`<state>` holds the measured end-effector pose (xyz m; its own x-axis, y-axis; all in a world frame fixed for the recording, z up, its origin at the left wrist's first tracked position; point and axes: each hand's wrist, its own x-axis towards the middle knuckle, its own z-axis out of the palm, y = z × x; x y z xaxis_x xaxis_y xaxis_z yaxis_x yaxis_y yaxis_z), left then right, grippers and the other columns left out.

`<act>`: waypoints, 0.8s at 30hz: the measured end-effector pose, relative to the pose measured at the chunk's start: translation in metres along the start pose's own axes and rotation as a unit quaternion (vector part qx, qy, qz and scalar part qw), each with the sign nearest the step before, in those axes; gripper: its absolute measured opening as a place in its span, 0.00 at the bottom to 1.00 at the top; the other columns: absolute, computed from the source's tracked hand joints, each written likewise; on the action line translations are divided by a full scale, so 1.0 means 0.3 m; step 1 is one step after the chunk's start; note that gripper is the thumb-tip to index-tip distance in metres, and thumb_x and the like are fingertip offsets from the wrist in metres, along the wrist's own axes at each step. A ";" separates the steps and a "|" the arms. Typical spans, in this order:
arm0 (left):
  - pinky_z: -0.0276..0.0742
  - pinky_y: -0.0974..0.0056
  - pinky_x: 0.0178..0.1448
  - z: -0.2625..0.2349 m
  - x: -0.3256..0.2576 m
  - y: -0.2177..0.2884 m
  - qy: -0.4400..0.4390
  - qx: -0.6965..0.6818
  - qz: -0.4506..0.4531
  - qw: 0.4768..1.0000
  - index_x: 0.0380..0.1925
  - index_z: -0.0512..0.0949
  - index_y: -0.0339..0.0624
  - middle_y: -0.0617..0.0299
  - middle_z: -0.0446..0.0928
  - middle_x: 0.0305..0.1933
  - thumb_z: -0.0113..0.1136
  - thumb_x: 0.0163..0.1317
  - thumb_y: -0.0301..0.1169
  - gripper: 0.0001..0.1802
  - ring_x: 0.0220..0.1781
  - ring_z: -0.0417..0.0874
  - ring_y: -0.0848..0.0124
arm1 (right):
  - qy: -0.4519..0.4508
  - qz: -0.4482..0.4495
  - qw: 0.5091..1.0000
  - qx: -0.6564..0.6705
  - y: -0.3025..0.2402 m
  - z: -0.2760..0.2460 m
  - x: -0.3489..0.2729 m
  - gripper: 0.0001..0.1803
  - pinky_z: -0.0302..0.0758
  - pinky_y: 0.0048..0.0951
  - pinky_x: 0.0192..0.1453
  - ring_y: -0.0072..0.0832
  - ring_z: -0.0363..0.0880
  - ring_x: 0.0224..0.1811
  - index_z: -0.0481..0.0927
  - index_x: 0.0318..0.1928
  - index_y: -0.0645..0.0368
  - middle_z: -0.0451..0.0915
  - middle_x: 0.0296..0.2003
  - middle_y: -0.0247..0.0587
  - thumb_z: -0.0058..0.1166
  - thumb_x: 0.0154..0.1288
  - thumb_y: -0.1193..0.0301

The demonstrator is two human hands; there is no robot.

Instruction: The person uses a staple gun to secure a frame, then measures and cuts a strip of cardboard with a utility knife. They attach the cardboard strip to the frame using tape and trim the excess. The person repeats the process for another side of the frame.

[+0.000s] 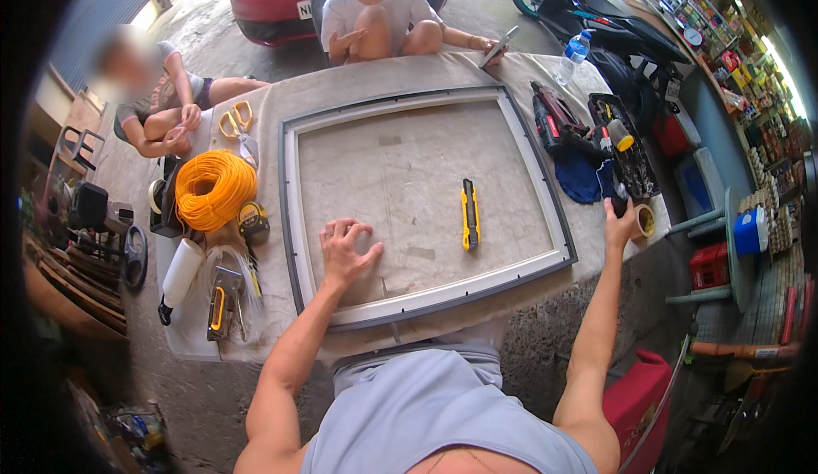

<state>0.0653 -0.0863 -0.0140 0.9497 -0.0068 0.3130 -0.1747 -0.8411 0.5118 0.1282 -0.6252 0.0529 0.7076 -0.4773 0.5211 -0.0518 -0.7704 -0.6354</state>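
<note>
A rectangular frame (287, 210), white inside with a dark grey outer edge, lies flat on the cloth-covered table. My left hand (348, 252) rests inside its left part, fingers apart and slightly bent, holding nothing. A yellow and black utility knife (470, 214) lies within the frame, to the right of that hand. My right hand (619, 223) reaches to the table's right edge, its fingers closed around a small dark object that I cannot make out. Beside it are a roll of tape (645, 221), a blue cloth (578, 178) and a black tool tray (641, 167).
On the left lie orange rope (215, 190), yellow-handled scissors (239, 125), a tape measure (253, 221) and a white roll (182, 272). A red and black power drill (545, 120) and a water bottle (573, 55) are at right. Two people sit beyond the table.
</note>
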 end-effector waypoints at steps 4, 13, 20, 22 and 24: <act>0.61 0.56 0.59 -0.008 -0.004 -0.002 0.002 -0.001 -0.006 1.000 0.35 0.82 0.55 0.64 0.74 0.45 0.73 0.43 0.44 0.18 0.54 0.70 0.63 | -0.001 0.184 0.966 0.180 0.229 0.108 -0.109 0.11 0.76 0.26 0.40 0.23 0.80 0.31 0.76 0.42 0.64 0.81 0.35 0.38 0.61 0.63 0.73; 0.62 0.56 0.59 -0.003 -0.002 -0.013 0.015 -0.051 -0.019 0.998 0.37 0.83 0.52 0.62 0.77 0.44 0.72 0.46 0.44 0.18 0.52 0.72 0.62 | 0.102 0.161 0.931 0.312 0.266 0.195 -0.203 0.15 0.77 0.25 0.39 0.24 0.80 0.31 0.74 0.45 0.64 0.81 0.29 0.38 0.62 0.65 0.68; 0.69 0.65 0.62 -0.258 0.116 0.042 0.230 -0.371 -0.069 0.897 0.50 0.79 0.33 0.55 0.81 0.52 0.46 0.74 0.35 0.18 0.54 0.78 0.68 | 0.094 0.161 0.937 0.294 0.240 0.193 -0.209 0.14 0.76 0.25 0.37 0.23 0.78 0.30 0.74 0.45 0.65 0.81 0.30 0.37 0.61 0.65 0.70; 0.66 0.63 0.67 -0.427 0.163 0.032 0.360 -0.329 0.080 0.869 0.52 0.76 0.27 0.50 0.79 0.55 0.40 0.76 0.36 0.22 0.60 0.76 0.64 | 0.097 0.170 0.937 0.288 0.228 0.196 -0.203 0.13 0.76 0.25 0.37 0.23 0.79 0.30 0.75 0.45 0.65 0.80 0.30 0.37 0.60 0.65 0.70; 0.64 0.57 0.71 -0.620 0.187 0.074 0.452 -0.284 0.057 0.844 0.57 0.71 0.26 0.43 0.74 0.61 0.30 0.77 0.41 0.28 0.64 0.74 0.57 | 0.097 0.165 0.943 0.272 0.230 0.178 -0.200 0.13 0.76 0.26 0.37 0.24 0.79 0.30 0.75 0.44 0.65 0.80 0.31 0.37 0.60 0.65 0.70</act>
<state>0.0663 -0.0049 0.1637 0.3766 0.5616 0.7367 -0.5917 -0.4661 0.6578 0.1196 -0.6271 -0.0526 0.5715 -0.7620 0.3045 0.1597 -0.2607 -0.9521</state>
